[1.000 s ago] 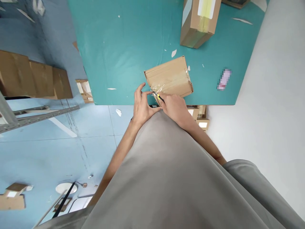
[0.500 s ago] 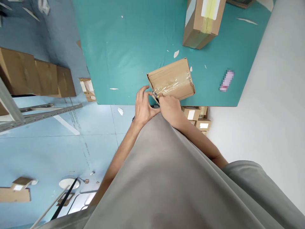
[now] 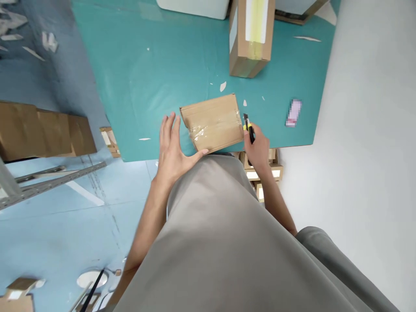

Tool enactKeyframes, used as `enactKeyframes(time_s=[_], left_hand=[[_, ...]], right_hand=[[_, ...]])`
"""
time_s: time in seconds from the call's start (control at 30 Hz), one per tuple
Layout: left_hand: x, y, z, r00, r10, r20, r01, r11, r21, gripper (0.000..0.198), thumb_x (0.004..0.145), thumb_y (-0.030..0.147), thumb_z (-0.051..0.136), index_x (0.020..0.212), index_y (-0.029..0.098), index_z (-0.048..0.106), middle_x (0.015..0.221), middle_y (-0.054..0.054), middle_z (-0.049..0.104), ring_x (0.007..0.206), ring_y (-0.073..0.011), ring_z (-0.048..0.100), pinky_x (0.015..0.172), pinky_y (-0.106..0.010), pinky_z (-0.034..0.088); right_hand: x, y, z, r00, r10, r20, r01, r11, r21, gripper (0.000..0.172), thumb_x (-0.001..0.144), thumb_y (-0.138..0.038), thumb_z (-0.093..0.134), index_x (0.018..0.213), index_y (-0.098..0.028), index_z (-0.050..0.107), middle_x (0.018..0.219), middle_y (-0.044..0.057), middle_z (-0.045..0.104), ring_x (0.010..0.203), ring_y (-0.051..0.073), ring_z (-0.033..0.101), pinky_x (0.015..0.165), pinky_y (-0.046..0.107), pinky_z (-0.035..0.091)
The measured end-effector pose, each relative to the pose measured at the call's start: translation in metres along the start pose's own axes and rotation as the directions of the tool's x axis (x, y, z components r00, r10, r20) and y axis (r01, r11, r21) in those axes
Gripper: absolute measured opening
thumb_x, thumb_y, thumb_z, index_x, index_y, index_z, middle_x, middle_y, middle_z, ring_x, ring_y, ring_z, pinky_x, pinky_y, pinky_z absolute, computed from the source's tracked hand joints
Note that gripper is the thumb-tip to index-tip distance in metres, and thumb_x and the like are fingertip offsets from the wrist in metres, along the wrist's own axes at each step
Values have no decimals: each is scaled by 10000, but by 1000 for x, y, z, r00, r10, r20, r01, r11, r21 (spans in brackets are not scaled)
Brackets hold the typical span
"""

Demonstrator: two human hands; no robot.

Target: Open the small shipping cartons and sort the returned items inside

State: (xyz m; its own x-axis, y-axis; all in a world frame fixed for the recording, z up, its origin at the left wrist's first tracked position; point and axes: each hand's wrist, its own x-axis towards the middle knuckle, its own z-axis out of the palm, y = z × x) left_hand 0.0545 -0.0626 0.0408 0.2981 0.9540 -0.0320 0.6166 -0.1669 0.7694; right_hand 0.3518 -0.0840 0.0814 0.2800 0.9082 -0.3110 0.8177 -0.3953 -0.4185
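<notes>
A small cardboard box (image 3: pixel 212 119) with clear tape along its side and ends lies slightly turned at the near edge of the green table (image 3: pixel 136 86). My left hand (image 3: pixel 173 151) is spread at the box's left end, its thumb reaching to the near edge of the box and the fingers held apart from it. On the other side, my right hand (image 3: pixel 258 147) grips a black and yellow utility knife (image 3: pixel 249 130), its tip pointing away from me, close by the box's right end.
A taller taped carton (image 3: pixel 248 43) stands farther back, beside a white container (image 3: pixel 195 6). A blurred pink item (image 3: pixel 294 112) lies to the right, and paper scraps (image 3: pixel 222 86) are scattered about. More cartons (image 3: pixel 276 171) sit below the table edge; large boxes (image 3: pixel 45 132) stand on the left.
My right hand has moved with the knife from the box's left end to its right end. My left hand has opened wider. The whole view has shifted a little.
</notes>
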Motion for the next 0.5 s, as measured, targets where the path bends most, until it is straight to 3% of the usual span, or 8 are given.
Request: enactKeyframes(time_s=[0.1, 0.23, 0.33, 0.5], left_hand=[[37, 25, 16, 984, 157, 82, -159, 987, 18, 956, 1046, 775, 665, 1822, 324, 335, 1917, -147, 294, 1805, -449, 174, 1449, -724, 188], [76, 42, 57, 932, 276, 236, -291, 956, 32, 669, 1173, 602, 490, 1764, 290, 471, 1882, -121, 396, 1803, -390, 227, 1463, -704, 172], [84, 37, 75, 921, 294, 256, -316, 947, 50, 603, 1179, 516, 489, 1730, 273, 522, 1877, -119, 408, 1797, -364, 260, 1471, -685, 176], [80, 28, 77, 922, 302, 245, -323, 945, 52, 594, 1162, 508, 521, 1712, 283, 538, 1878, -109, 408, 1804, -349, 241, 1470, -693, 174]], right_hand=[[-5, 3, 11, 1000, 25, 11, -25, 998, 51, 549, 1207, -462, 353, 1567, -158, 634, 1368, 204, 810, 1253, 361, 775, 1063, 477, 604], [-14, -4, 13, 999, -16, 40, 12, 996, 87, 502, 1205, -412, 372, 1549, -165, 643, 1416, 185, 802, 1280, 337, 766, 1092, 447, 586], [-15, -13, 9, 997, -27, 65, 23, 998, 61, 490, 1202, -353, 365, 1553, -165, 651, 1467, 186, 787, 1327, 333, 754, 1105, 427, 573], [-10, -30, 0, 984, 53, 170, -35, 994, -106, 542, 1204, -301, 343, 1666, -147, 582, 1422, 195, 812, 1255, 363, 789, 1029, 418, 579]])
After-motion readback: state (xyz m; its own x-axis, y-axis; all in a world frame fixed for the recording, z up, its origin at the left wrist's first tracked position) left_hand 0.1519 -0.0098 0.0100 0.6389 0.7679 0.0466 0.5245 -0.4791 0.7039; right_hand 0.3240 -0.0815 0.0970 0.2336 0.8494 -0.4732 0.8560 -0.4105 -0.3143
